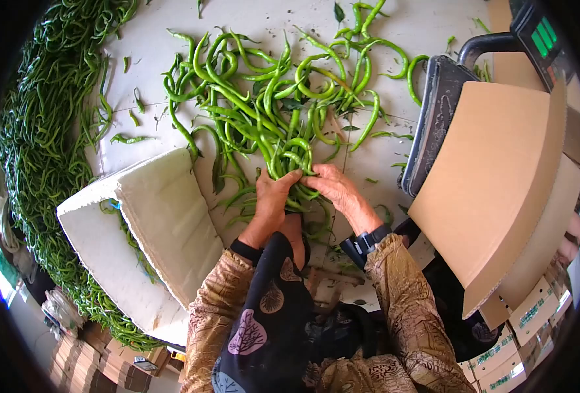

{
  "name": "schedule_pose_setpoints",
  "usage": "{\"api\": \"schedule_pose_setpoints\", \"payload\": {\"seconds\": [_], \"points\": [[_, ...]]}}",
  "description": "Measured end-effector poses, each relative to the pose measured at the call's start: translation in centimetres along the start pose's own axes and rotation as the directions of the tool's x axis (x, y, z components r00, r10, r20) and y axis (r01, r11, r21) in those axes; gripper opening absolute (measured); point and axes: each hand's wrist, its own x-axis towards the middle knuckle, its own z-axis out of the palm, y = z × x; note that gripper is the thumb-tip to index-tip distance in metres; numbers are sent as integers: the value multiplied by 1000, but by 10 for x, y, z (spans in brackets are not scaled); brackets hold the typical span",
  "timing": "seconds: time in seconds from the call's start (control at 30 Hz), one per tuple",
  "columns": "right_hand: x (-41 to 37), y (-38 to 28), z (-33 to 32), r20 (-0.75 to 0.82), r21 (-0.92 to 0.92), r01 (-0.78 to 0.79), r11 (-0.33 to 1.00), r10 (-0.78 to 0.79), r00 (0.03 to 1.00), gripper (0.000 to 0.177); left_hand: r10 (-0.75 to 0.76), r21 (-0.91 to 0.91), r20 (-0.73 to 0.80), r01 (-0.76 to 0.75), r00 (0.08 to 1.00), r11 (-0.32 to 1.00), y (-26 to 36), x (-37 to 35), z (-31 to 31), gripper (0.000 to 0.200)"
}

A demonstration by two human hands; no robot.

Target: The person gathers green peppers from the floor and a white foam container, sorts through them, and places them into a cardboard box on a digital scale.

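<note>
Bunch of long thin green chilli peppers [290, 160] on pale tiled floor [427, 29], long axes fanning away from the person, left hand [271, 196] and right hand [332, 187] fingers curled closed around near ends, white foam box [165, 216] left, brown cardboard sheet [499, 190] on scale [437, 111] right.

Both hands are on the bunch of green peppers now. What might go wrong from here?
1. The left hand and right hand grip only the near ends of the bunch of peppers; its far ends fan out tangled, so some may slip or snap if lifted.
2. Loose peppers scattered on the floor could get left behind or trodden on.
3. The foam box is close by the left arm; a swung bunch might catch its edge.
</note>
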Motion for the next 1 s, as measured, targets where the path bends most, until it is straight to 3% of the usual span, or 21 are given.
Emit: {"api": "schedule_pose_setpoints", "payload": {"seconds": [0.13, 0.23, 0.3, 0.33, 0.37, 0.43, 0.53, 0.7, 0.77, 1.0], "points": [[-40, -41, 9, -71, 1, 24, 1000, -24, 997, 27, -98, -77, 227, 119, 969, 990, 25, -18, 6, 29], [-69, -58, 13, -110, 51, 82, 995, -76, 991, 29, -92, 51, 294, 81, 951, 995, 56, -43, 17, 31], [-83, -58, 9, -116, 127, 79, 989, -64, 991, 32, 143, 153, 242, -183, 960, 971, 75, -52, 25, 33], [-97, -73, 13, -132, 284, 1, 959, 38, 991, 37, 171, 83, 228, -194, 959, 977, 87, -58, 26, 31], [-104, -75, 11, -123, 357, 56, 932, -12, 992, 38, 192, 13, 217, -200, 957, 980, 100, -63, 26, 30], [-117, -76, 10, -116, 496, 156, 854, -113, 987, 39, 330, 150, 281, -381, 901, 912, 124, -72, 25, 30], [-139, -90, 20, -146, 495, 275, 824, -234, 961, 39, 247, 342, 380, -383, 892, 858, 158, -104, 30, 28], [-180, -112, 38, -157, 464, 382, 799, -350, 923, 35, 236, 234, 431, -361, 871, 903, 214, -163, 30, 31], [-199, -120, 50, -198, 405, 407, 819, -356, 913, 31, 285, 140, 514, -407, 809, 903, 229, -189, 28, 32], [-256, -124, 80, -271, 275, 559, 782, -495, 826, 20, 413, 150, 445, -521, 795, 840, 246, -313, 28, 34]]}}
